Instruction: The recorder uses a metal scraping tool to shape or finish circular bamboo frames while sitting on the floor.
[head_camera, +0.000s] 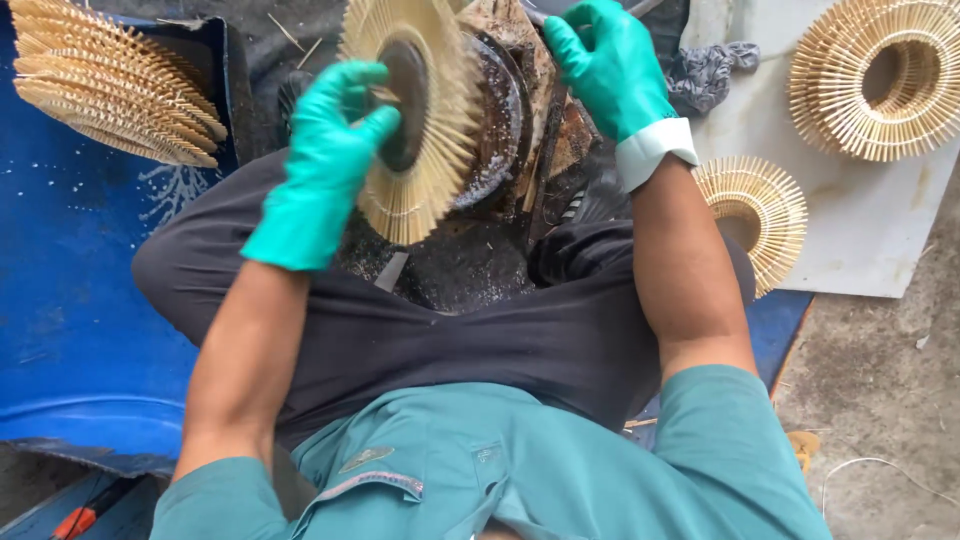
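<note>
Pleated filter ring (425, 130), tan paper fins fanned in a circle round a dark centre hole, stands on edge against a grimy dark round fixture (495, 115), just above the person's lap; its axis runs roughly left-right, face toward the left hand.

Blue drum or tub (70, 300) fills the left side, wall close to the left elbow, so little room that way. Pale flat board (880, 230) lies to the right on the ground, well apart from the work, with open space over it. Dark trousers (450, 340) sit under the ring.

Stack of finished pleated rings (110, 85) rests on the drum rim, upper left. Large ring (880, 75) and smaller ring (750, 215) lie on the board.

Left hand (325, 165), green glove, is the nearer one: fingers curled over the ring's near face, tips at the centre hole, thumb along the fins, gripping it. Right hand (610, 65), green glove, white cuff, is behind the fixture, fingers closed round something thin and dark at the top edge; cannot tell what. Crumpled grey rag (705, 70) lies just beside that hand.
</note>
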